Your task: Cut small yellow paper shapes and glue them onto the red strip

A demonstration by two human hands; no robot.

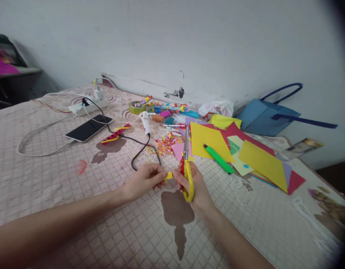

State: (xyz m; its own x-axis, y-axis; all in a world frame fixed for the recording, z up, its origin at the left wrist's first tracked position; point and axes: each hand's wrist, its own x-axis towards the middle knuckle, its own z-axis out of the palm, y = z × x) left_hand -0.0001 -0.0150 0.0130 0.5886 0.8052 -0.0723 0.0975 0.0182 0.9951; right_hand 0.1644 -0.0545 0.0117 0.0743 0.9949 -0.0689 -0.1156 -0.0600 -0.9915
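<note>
The cropped left forearm (pixel 63 218) meets a hand (pixel 143 181) partly hiding yellow paper (pixel 169 176).

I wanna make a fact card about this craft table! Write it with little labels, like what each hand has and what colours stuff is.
Left hand: pinching a small yellow piece
Right hand: holding scissors, fingertips at that yellow piece
Scissor handles: yellow and red
Glue gun: white, with a black cord
Scraps: little bits, many colours
Big sheets: yellow, red and more, to the right
Bag: blue, near the wall
</note>
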